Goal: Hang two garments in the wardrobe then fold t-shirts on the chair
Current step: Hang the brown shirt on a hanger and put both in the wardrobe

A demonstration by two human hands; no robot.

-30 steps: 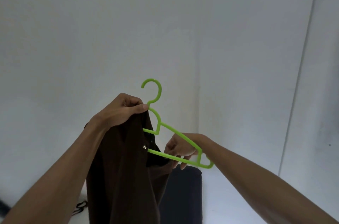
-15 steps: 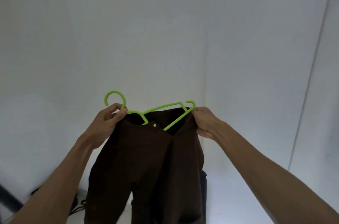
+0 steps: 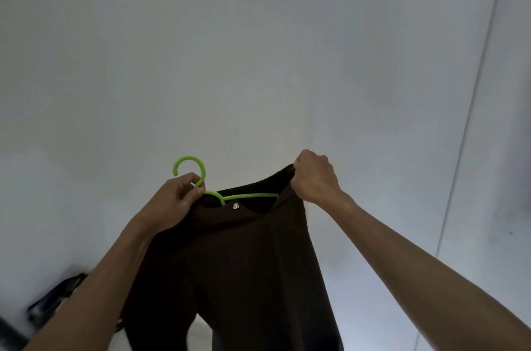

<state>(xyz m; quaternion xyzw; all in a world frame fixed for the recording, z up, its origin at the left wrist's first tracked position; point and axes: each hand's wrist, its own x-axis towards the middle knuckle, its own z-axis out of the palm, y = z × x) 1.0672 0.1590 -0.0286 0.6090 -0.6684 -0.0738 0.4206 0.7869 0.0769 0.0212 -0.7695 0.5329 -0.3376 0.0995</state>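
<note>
A dark brown pair of trousers (image 3: 238, 258) with a silver waist button hangs in front of me, spread between my hands. A bright green plastic hanger (image 3: 191, 167) sits inside the waistband, its hook sticking up at the left and its bar showing across the waist opening. My left hand (image 3: 175, 201) pinches the hanger's neck just below the hook, together with the left end of the waistband. My right hand (image 3: 314, 175) is closed on the right end of the waistband, held a little higher. The hanger's right end is hidden under the cloth.
A plain white wall (image 3: 258, 49) fills the view, with a vertical seam or panel edge (image 3: 471, 109) at the right. A dark object with straps (image 3: 54, 299) lies low at the left, partly behind my left forearm.
The hanger went from held beside the trousers to inside the waistband. My right hand has since pulled the right waist end up and outward, hiding the hanger's right end.
</note>
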